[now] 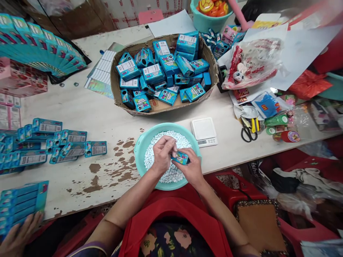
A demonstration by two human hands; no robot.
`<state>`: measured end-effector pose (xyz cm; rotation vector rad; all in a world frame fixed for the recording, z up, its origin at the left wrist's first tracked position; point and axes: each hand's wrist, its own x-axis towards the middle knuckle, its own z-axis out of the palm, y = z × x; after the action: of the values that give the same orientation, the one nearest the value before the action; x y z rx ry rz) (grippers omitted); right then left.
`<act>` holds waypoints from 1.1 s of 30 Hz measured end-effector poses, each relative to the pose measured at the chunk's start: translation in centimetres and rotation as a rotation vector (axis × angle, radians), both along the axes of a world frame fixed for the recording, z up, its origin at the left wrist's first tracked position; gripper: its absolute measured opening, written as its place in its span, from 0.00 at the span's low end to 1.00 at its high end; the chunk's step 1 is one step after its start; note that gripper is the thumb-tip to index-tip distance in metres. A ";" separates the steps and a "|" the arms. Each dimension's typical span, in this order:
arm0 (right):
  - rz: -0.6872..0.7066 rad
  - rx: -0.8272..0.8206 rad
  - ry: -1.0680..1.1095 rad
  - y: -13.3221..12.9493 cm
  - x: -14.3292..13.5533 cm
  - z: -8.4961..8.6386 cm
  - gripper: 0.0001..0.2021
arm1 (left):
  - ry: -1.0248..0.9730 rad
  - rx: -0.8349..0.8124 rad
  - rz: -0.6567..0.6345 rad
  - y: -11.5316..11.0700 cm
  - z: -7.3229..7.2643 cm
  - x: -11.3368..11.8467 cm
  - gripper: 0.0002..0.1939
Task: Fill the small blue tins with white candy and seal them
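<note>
My right hand grips a small blue candy box, tilted on its side, with the lettering facing up. Right beside the box's left end is my left hand, its fingers curled and pinched together; what they hold, if anything, is hidden. Both hands are above a turquoise basin filled with small white candies. Behind the basin, a cut-down cardboard carton holds a heap of similar blue boxes.
A white digital scale sits right of the basin. Black scissors and a yellow-handled cutter lie farther right. Rows of blue boxes stand at left. Another person's hand touches a pack of boxes at lower left.
</note>
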<state>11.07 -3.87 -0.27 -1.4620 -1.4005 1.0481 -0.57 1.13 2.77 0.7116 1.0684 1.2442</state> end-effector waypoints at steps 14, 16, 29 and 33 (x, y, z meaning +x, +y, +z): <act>-0.044 0.001 0.162 -1.8 3.0 -0.6 0.20 | 1.432 0.209 -0.641 -0.3 -13.1 -0.2 0.17; -0.063 -0.005 0.156 -1.8 3.0 -0.7 0.19 | 1.427 0.212 -0.743 -1.2 -12.7 -0.3 0.13; 0.019 0.009 -0.069 -1.5 1.5 -1.7 0.17 | -0.007 -0.203 -0.019 -1.4 -3.4 -2.1 0.13; 0.037 0.009 -0.055 -1.4 0.4 -1.1 0.18 | -0.165 -0.086 0.069 -1.0 -1.2 -1.0 0.09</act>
<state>11.44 -5.31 -1.41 -1.4729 -1.4745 1.0306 -1.53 0.11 1.52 0.5010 1.0109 1.2847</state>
